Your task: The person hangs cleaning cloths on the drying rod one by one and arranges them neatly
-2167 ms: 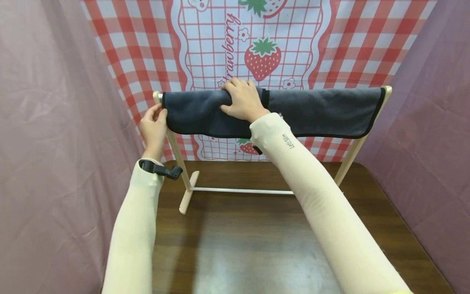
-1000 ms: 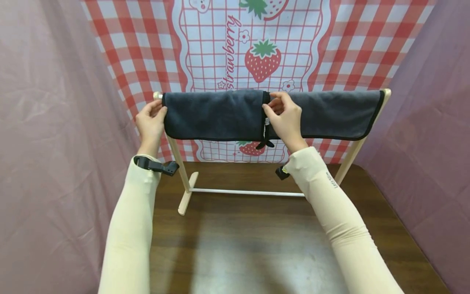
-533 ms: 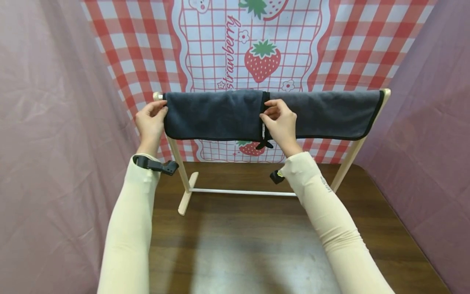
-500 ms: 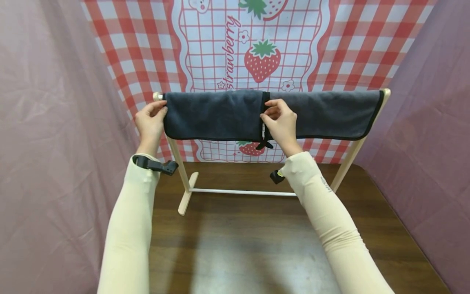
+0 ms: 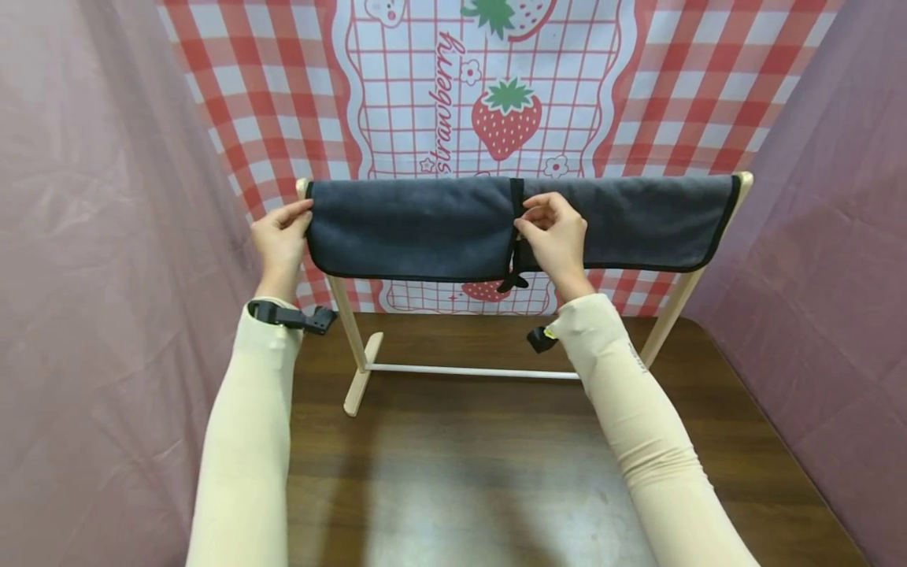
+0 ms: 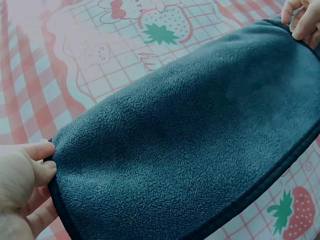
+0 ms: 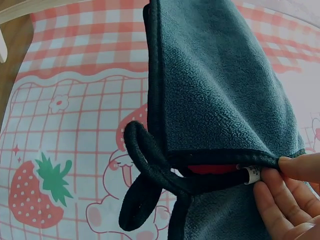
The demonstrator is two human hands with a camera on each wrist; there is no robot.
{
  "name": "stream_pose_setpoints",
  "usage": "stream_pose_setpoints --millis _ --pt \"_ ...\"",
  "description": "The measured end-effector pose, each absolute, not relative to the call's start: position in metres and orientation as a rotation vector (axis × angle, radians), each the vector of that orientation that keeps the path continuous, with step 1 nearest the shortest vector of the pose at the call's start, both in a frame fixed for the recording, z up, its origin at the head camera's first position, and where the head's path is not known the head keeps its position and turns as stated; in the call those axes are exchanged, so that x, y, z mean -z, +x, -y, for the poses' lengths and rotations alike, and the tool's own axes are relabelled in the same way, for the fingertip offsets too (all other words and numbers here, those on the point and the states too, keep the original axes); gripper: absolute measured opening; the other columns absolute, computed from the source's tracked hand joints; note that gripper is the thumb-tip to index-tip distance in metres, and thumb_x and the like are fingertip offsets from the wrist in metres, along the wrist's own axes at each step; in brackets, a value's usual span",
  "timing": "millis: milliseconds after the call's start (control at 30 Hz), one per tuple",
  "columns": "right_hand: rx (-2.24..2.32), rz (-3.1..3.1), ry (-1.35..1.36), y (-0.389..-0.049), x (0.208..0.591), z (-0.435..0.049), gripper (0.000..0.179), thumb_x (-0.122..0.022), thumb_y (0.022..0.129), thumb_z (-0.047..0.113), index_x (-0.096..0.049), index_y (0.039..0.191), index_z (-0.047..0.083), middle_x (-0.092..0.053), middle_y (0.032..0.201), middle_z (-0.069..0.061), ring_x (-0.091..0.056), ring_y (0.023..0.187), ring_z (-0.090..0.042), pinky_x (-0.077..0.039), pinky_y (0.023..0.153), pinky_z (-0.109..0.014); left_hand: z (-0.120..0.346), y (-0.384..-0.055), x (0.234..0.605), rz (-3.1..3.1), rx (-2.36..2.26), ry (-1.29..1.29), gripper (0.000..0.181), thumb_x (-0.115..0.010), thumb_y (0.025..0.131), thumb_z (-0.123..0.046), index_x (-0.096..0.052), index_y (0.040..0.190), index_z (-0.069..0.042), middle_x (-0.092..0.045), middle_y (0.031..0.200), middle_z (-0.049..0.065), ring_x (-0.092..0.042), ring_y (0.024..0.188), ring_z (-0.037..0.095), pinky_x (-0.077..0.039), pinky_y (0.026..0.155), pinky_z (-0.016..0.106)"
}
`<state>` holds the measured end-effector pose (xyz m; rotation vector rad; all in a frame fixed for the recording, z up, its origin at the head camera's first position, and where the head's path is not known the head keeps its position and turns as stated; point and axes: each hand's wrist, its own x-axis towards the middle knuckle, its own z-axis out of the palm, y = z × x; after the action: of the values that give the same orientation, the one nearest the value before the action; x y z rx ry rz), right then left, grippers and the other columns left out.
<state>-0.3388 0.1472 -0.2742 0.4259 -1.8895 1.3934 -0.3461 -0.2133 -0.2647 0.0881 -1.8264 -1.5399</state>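
Note:
Two dark grey towels with black binding hang side by side over the top bar of a wooden rack. My left hand (image 5: 279, 240) pinches the outer edge of the left towel (image 5: 411, 228), near the rack's left end. At that towel's other side edge, my right hand (image 5: 558, 240) pinches the black binding, beside the right towel (image 5: 645, 224). The left towel spans taut between both hands. In the right wrist view, a small white tag (image 7: 252, 175) lies by my fingertips, and black hanging loops (image 7: 145, 175) dangle where the towels meet.
The rack's left foot (image 5: 364, 374) and white lower rod (image 5: 471, 370) stand on a brown wooden surface (image 5: 453, 465). Behind hangs a red-and-white strawberry cloth (image 5: 546, 47). Pink curtains (image 5: 106, 276) close in both sides.
My right hand has gone from lying on the left towel's middle to pinching its right edge. Most recently, my left hand and the towel's left edge have shifted slightly left, covering the bar's end.

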Motion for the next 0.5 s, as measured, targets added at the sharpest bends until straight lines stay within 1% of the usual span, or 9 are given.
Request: stream_pose_setpoints --millis 233,300,400,467,500 --pt "-1.399 1.897 0.446 -0.313 0.259 -0.14 0.018 -0.069 0.084 -0.013 -0.063 0.101 -0.017 -0.066 0.089 -0.033 -0.058 0.068 -0.004 -0.046 0.066 -0.014 0.212 -0.347 0.266 1.82 1.558 0.101 0.021 -0.068 0.092 -0.001 -0.074 0.112 0.003 -0.072 0.103 0.008 -0.058 0.08 -0.002 -0.046 0.071 0.015" --pt "-1.397 1.908 0.448 -0.307 0.255 -0.139 0.018 -0.069 0.085 -0.012 -0.062 0.1 -0.017 -0.066 0.089 -0.033 -0.058 0.068 -0.004 -0.047 0.066 -0.015 0.212 -0.347 0.267 1.803 1.565 0.093 0.021 -0.068 0.091 0.0 -0.074 0.111 0.003 -0.071 0.097 0.003 -0.058 0.078 -0.002 -0.046 0.071 0.015" --pt "-1.396 1.916 0.459 -0.303 0.254 -0.138 0.017 -0.069 0.085 -0.012 -0.062 0.1 -0.017 -0.067 0.09 -0.032 -0.059 0.068 -0.005 -0.047 0.066 -0.015 0.21 -0.348 0.269 1.791 1.533 0.062 0.021 -0.068 0.09 0.002 -0.074 0.11 0.003 -0.066 0.088 -0.004 -0.056 0.075 -0.001 -0.045 0.071 0.015" --pt "-1.394 1.919 0.473 -0.302 0.255 -0.138 0.018 -0.07 0.085 -0.011 -0.062 0.101 -0.016 -0.067 0.09 -0.032 -0.059 0.069 -0.004 -0.047 0.067 -0.015 0.209 -0.347 0.271 1.804 1.474 0.031 0.022 -0.069 0.088 0.004 -0.074 0.109 0.004 -0.063 0.088 -0.004 -0.056 0.079 0.002 -0.045 0.074 0.015" --pt "-1.393 1.92 0.481 -0.301 0.255 -0.139 0.018 -0.07 0.085 -0.011 -0.062 0.101 -0.017 -0.067 0.09 -0.032 -0.06 0.069 -0.004 -0.047 0.067 -0.015 0.208 -0.346 0.272 1.814 1.435 0.019 0.022 -0.068 0.088 0.004 -0.075 0.109 0.004 -0.063 0.09 -0.002 -0.056 0.082 0.004 -0.046 0.076 0.017"
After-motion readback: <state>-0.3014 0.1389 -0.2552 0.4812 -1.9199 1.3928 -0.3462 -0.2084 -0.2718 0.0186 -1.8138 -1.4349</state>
